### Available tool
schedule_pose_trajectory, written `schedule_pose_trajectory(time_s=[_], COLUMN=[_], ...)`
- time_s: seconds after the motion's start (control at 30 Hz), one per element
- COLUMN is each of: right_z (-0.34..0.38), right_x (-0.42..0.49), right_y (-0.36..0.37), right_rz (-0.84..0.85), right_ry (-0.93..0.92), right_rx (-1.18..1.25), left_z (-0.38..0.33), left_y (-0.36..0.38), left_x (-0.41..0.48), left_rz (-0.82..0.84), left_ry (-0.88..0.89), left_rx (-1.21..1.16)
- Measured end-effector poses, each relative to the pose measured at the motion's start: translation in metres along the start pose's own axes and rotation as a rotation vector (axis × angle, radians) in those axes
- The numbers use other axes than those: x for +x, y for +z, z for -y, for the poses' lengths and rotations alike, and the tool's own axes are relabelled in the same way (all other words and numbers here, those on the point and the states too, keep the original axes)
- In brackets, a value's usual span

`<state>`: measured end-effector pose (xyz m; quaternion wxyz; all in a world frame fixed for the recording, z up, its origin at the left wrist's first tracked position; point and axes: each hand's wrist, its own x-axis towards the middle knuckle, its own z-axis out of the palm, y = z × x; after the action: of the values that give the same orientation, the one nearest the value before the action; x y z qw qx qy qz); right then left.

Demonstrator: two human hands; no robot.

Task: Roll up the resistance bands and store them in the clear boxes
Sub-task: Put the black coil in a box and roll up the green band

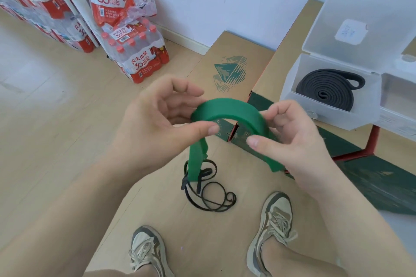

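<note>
The left hand (153,123) and right hand (292,139) each pinch one side of the green band (229,108), bent like a bridge in the air. A rolled black band (324,90) lies in the open clear box (333,117), near the carton's (283,63) front edge, I think.

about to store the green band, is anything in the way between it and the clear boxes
Nothing visible blocks it. The green band, held in the left hand and right hand, has open air to the clear box, lid up. That box already holds a rolled black band; the neighbouring box is partly out of frame.
</note>
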<state>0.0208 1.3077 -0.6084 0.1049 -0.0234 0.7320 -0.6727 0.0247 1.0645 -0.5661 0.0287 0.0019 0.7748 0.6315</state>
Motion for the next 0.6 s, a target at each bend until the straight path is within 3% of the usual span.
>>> schedule_pose_trajectory(time_s=[0.17,0.43,0.6], right_z=[0.005,0.007,0.009], right_x=[0.0,-0.006,-0.008], right_y=[0.02,0.026,0.025], right_rz=[0.183,0.141,0.116], right_ry=[-0.094,-0.106,-0.108], right_rx=[0.129,-0.05,0.01], left_z=[-0.004,0.023,0.034], left_y=[0.02,0.015,0.013], left_x=[-0.008,0.0,-0.002], left_rz=[0.1,0.199,0.451], left_ry=[0.106,-0.004,-0.145], left_rx=[0.106,0.076,0.055])
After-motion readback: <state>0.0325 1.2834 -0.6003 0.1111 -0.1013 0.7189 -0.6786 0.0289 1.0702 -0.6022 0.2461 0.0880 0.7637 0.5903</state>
